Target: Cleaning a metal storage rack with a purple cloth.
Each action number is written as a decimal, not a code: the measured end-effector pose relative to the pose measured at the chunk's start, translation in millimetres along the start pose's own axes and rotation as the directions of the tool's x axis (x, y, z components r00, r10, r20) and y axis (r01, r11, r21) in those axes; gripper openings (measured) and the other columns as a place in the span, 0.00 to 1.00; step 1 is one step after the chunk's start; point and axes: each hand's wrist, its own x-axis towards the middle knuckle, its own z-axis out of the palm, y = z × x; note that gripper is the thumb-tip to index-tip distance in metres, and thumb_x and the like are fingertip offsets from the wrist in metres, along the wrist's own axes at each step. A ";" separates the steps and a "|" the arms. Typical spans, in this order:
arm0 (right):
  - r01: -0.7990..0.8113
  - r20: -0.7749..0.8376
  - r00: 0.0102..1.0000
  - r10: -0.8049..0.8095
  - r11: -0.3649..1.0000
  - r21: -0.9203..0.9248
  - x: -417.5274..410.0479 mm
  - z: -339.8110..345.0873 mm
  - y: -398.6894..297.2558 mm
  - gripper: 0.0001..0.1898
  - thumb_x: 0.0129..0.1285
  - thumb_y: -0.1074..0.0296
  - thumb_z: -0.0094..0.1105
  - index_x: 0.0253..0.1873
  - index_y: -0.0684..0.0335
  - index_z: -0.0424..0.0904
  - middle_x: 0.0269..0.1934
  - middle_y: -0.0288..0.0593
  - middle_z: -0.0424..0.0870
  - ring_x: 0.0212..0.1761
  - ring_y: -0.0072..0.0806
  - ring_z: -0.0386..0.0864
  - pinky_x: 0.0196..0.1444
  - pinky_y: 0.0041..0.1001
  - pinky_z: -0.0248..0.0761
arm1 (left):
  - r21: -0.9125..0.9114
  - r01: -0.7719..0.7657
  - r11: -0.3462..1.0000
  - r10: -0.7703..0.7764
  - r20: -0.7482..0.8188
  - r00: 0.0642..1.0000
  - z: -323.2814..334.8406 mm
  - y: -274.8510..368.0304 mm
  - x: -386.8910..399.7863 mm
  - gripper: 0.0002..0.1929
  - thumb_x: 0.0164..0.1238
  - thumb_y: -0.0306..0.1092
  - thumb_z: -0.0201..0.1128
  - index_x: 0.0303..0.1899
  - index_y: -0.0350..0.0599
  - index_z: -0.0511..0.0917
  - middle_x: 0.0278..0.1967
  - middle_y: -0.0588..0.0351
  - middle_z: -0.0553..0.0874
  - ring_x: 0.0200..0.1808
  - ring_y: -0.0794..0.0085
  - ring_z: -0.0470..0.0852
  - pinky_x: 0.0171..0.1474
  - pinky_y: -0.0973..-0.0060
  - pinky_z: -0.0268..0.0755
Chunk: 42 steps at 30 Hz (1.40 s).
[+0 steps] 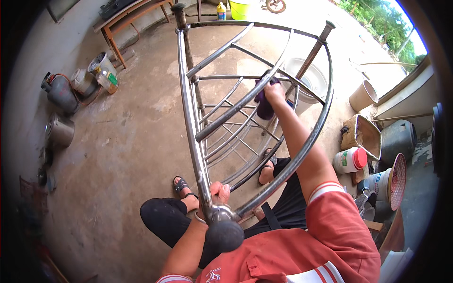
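A tiered, fan-shaped metal corner rack (194, 116) stands in front of me, its shelves made of curved and straight tubes. The nearest post ends in a round black knob (225, 236). Just beyond that knob, my left hand (220, 194) grips the rack's frame, partly hidden behind the bright front tube. My right hand (275, 92) reaches in between the bars and clutches a dark purple cloth (264, 108). A curved tube of the top shelf passes in front of the cloth. Whether the cloth presses on a bar there I cannot tell.
A white bucket (311, 72) stands behind the rack's right side. To the right are a beige bucket (363, 95), a woven basket (370, 136) and a red-lidded jar (350, 160). Along the left wall sit a gas cylinder (63, 93), a metal pot (60, 131) and a wooden table (109, 35).
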 end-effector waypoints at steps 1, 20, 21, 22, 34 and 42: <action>0.004 0.021 1.000 -0.003 0.999 -0.045 30.9 -5.8 1.4 0.34 0.55 0.41 0.51 0.49 0.74 0.78 0.50 0.63 0.78 0.55 0.48 0.76 0.59 0.35 0.66 | 0.158 -0.117 0.980 0.106 0.079 0.991 3.4 -21.1 -10.1 0.20 0.65 0.23 0.57 0.17 0.48 0.57 0.17 0.69 0.60 0.20 0.83 0.54 0.21 0.79 0.50; 0.114 0.018 0.993 -0.113 0.966 -0.231 -17.1 -11.3 -13.6 0.31 0.58 0.42 0.47 0.46 0.71 0.80 0.46 0.63 0.79 0.53 0.50 0.77 0.57 0.36 0.68 | 0.293 0.230 0.928 -0.277 0.128 0.952 -5.8 -4.6 -7.3 0.17 0.67 0.42 0.51 0.19 0.47 0.71 0.17 0.55 0.78 0.23 0.59 0.77 0.59 0.56 0.56; 0.129 0.029 0.992 -0.126 0.950 -0.285 -18.1 -20.8 -26.4 0.31 0.60 0.41 0.47 0.46 0.69 0.81 0.48 0.60 0.80 0.52 0.48 0.78 0.56 0.36 0.70 | 0.299 0.242 0.923 -0.297 0.156 0.942 -6.4 -6.0 -9.6 0.17 0.67 0.43 0.52 0.19 0.47 0.71 0.17 0.54 0.78 0.23 0.59 0.77 0.60 0.55 0.55; 0.109 0.039 0.994 -0.102 0.937 -0.331 -15.9 -23.3 -34.1 0.29 0.61 0.42 0.48 0.46 0.68 0.81 0.47 0.59 0.80 0.52 0.46 0.79 0.54 0.36 0.71 | 0.287 0.220 0.932 -0.256 0.091 0.963 -0.3 7.6 -7.6 0.18 0.66 0.44 0.52 0.19 0.45 0.70 0.17 0.54 0.77 0.21 0.60 0.75 0.56 0.58 0.59; 0.762 0.049 0.604 -0.796 0.558 -0.330 -177.6 -11.9 -7.1 0.22 0.54 0.66 0.61 0.53 0.63 0.69 0.39 0.47 0.71 0.40 0.39 0.76 0.37 0.33 0.74 | 0.114 0.211 0.971 -0.217 0.041 0.975 -1.4 -17.7 -0.1 0.17 0.65 0.33 0.52 0.16 0.44 0.65 0.14 0.52 0.70 0.17 0.62 0.65 0.27 0.65 0.57; 0.871 0.195 0.452 -0.871 0.478 0.116 -233.1 25.6 -18.9 0.19 0.51 0.66 0.65 0.50 0.53 0.74 0.40 0.47 0.69 0.40 0.41 0.76 0.38 0.33 0.75 | 0.290 -0.104 0.951 0.168 -0.203 0.965 -5.5 -32.6 0.1 0.18 0.65 0.40 0.53 0.16 0.46 0.66 0.13 0.54 0.73 0.16 0.62 0.72 0.29 0.66 0.61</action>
